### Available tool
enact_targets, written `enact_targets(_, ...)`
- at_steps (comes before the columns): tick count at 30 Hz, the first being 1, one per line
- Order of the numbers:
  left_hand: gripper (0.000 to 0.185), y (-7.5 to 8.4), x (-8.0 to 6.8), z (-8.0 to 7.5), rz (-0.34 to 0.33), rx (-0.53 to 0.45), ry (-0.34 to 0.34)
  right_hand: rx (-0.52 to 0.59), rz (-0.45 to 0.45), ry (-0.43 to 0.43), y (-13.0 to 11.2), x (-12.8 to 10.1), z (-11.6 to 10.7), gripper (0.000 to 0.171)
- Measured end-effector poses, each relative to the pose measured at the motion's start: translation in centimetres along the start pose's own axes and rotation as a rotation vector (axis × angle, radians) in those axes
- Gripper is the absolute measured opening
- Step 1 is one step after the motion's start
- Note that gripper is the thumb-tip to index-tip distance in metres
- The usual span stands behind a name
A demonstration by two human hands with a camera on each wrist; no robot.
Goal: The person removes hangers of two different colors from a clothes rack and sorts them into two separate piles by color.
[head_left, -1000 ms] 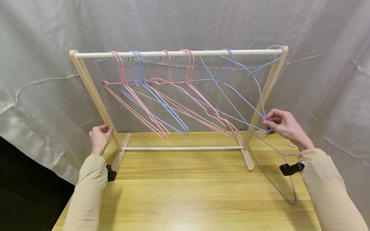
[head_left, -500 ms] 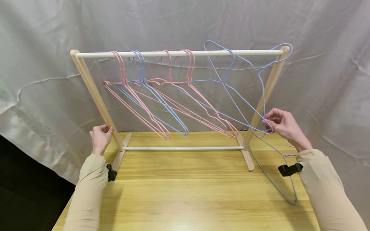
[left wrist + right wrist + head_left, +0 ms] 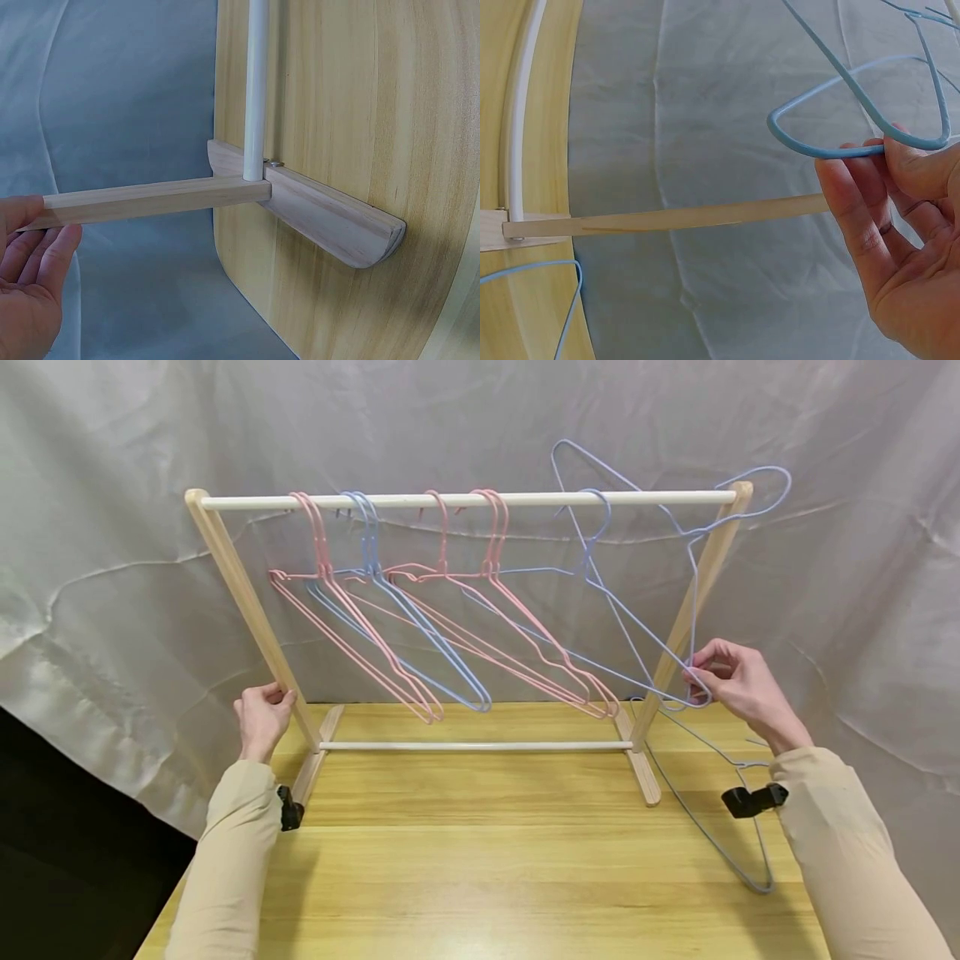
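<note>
Blue wire hanger (image 3: pixel 678 539): lifted, tilted, its hook (image 3: pixel 765 485) above and beyond the right end of the top rail (image 3: pixel 465 500), not on it; lower corner pinched between thumb and fingers of the right hand (image 3: pixel 738 685).
Left hand (image 3: pixel 261 714): fingers curled round the left upright (image 3: pixel 247 602) of the wooden rack.
On the rail: pink hangers (image 3: pixel 480 618) and blue hangers (image 3: pixel 420 627), slanted.
1 more blue hanger (image 3: pixel 738 852) lies on the wooden table (image 3: pixel 487 860), by the right sleeve (image 3: pixel 847 852).
Backdrop: grey cloth (image 3: pixel 480 418).
</note>
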State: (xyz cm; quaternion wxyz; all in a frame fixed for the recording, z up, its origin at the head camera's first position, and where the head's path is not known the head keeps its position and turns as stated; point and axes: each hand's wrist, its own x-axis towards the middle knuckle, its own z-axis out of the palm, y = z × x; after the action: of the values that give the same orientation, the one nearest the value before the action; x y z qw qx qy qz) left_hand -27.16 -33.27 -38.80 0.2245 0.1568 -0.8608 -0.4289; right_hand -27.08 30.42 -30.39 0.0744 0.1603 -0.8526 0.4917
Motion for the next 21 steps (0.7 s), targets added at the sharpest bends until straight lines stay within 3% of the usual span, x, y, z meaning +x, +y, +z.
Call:
enact_targets(5, 0.033, -0.1, 0.0, 0.0, 0.004, 0.000, 0.002, 0.007, 0.007, -0.003, 0.2, -0.2, 0.0, 0.008)
enact_targets(9, 0.032, -0.2, 0.0, 0.0, 0.012, -0.001, 0.005, 0.086, -0.001, -0.033, 1.1, -0.8, -0.2, 0.014)
enact_targets(16, 0.032, -0.2, 0.0, 0.1, 0.025, -0.005, 0.002, 0.069, -0.010, -0.091, 4.5, -3.6, -1.2, 0.004)
enact_targets(21, 0.031, -0.2, 0.0, 0.1, 0.032, 0.003, 0.006, 0.171, -0.031, -0.132, 7.7, -6.3, -2.0, 0.005)
